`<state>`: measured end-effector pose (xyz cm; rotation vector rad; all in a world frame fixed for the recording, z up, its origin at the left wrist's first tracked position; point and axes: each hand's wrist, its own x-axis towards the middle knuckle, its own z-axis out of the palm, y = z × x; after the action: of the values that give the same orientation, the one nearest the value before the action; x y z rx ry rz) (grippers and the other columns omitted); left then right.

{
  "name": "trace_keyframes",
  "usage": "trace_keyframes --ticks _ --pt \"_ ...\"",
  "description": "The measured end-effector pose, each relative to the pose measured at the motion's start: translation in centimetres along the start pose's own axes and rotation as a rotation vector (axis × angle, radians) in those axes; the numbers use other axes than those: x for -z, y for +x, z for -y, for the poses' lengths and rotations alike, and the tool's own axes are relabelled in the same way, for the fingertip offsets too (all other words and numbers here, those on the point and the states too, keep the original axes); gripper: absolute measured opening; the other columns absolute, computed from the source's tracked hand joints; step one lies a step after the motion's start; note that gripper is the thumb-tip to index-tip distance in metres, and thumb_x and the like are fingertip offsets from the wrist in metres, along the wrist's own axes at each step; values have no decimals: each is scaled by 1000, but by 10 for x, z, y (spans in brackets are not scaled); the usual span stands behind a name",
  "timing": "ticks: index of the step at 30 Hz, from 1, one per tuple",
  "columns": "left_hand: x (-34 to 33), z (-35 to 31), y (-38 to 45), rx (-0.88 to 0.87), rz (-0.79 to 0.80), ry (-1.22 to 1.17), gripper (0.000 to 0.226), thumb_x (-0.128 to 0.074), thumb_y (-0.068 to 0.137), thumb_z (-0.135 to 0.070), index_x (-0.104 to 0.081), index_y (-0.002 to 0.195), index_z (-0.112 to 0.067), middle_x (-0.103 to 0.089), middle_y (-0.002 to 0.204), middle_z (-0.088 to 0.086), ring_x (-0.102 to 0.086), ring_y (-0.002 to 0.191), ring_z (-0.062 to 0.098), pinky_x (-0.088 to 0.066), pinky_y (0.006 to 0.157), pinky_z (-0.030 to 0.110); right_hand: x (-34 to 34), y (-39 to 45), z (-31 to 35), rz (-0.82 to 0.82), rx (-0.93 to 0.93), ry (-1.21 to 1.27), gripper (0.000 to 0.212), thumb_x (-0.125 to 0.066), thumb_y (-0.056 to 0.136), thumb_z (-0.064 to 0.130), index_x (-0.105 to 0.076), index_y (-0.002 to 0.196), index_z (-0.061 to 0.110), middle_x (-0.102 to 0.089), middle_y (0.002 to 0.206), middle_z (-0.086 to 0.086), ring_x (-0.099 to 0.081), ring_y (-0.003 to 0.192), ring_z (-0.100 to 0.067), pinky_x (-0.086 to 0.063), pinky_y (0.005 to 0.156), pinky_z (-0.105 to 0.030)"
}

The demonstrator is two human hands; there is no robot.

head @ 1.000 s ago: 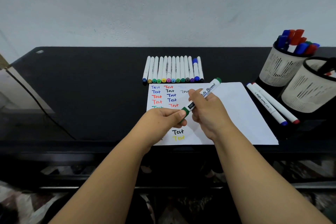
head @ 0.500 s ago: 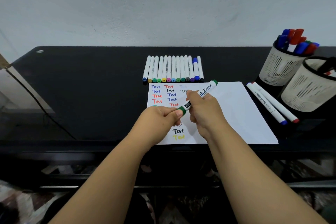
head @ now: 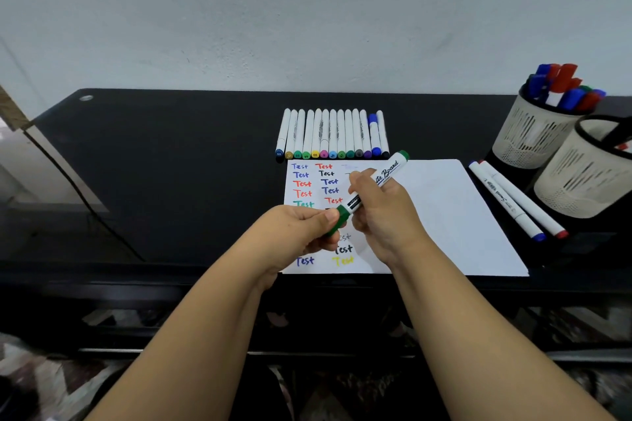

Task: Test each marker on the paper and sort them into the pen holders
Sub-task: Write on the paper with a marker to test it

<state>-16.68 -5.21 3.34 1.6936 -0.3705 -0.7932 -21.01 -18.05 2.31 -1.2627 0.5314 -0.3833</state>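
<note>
Soft, even indoor light, faint shadows, wide-angle bending at edges, mild blur

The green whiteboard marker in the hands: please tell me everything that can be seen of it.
The green whiteboard marker has a white barrel, plastic by its look, with black script lettering, a black label band and a green end plug. Its green cap is on. It is held tilted over the paper, cap end toward the person, without touching it. The right hand grips the barrel; the left hand pinches the cap with its fingers.
</note>
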Motion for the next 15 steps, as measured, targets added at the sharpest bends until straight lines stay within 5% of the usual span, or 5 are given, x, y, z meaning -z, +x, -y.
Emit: trace_keyframes --ticks 6,10,12,15 --pt "-5 0 0 -60 -173 213 25 -57 91 -34 -67 69 -28 -67 65 -12 -60 77 1 -40 68 18 -7 1 -2 -82 -36 -28 29 -51 94 15 -43 66 15 -40 36 11 -26 33 -4 -22 39 -19" --pt "6 2 -3 -26 -48 123 27 -57 92 -30 -70 72 -18 -70 69 -4 -65 76 14 -52 85 29 -2 7 2 -103 -54 32 30 -51 93 13 -42 65 15 -37 38 9 -24 34 -6 -20 37 -18" --pt "15 5 -7 19 19 -26 27 -55 93 -23 -70 74 -10 -68 72 1 -64 70 12 -55 82 25 15 16 11 -197 -43 164 29 -50 93 12 -43 65 15 -35 41 7 -23 34 -6 -18 37 -17" --pt "24 9 -6 36 -57 -14 25 -57 91 -24 -70 75 -9 -70 72 2 -65 73 11 -53 86 26 23 18 14 -196 -24 185 28 -50 93 13 -42 67 16 -33 41 7 -21 34 -5 -17 39 -19"
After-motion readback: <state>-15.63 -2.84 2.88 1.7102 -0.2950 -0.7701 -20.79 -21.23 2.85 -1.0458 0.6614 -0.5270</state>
